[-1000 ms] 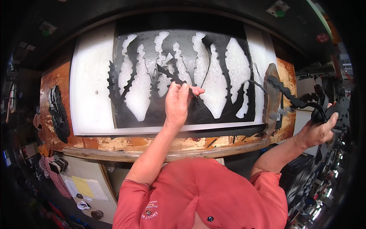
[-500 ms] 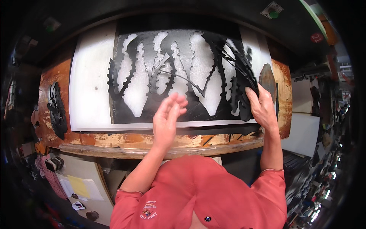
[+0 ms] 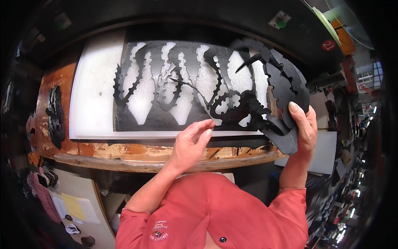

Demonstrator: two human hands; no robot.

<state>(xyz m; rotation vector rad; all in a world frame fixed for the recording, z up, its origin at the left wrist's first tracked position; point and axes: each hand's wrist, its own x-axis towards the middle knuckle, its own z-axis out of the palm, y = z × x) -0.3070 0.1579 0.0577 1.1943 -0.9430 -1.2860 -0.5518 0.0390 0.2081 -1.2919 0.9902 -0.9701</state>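
Plainly, a worn wooden bench (image 3: 137,152) carries a white board (image 3: 97,91); the right hand (image 3: 306,128) grips notched black pieces (image 3: 282,85); the left hand (image 3: 191,145), half-curled, looks empty; the red shirt (image 3: 236,203) bears lettering (image 3: 159,230).

From my remote station I record the right hand (image 3: 304,126) gripping a bundle of black notched pieces (image 3: 283,140), thumb on top, at the right of the wooden bench (image 3: 120,152). I find the left hand (image 3: 188,146) loosely curled by the near edge of a cut-out black sheet (image 3: 162,119), which overlies a white board (image 3: 91,99). A dark stack (image 3: 55,118) lies far left.
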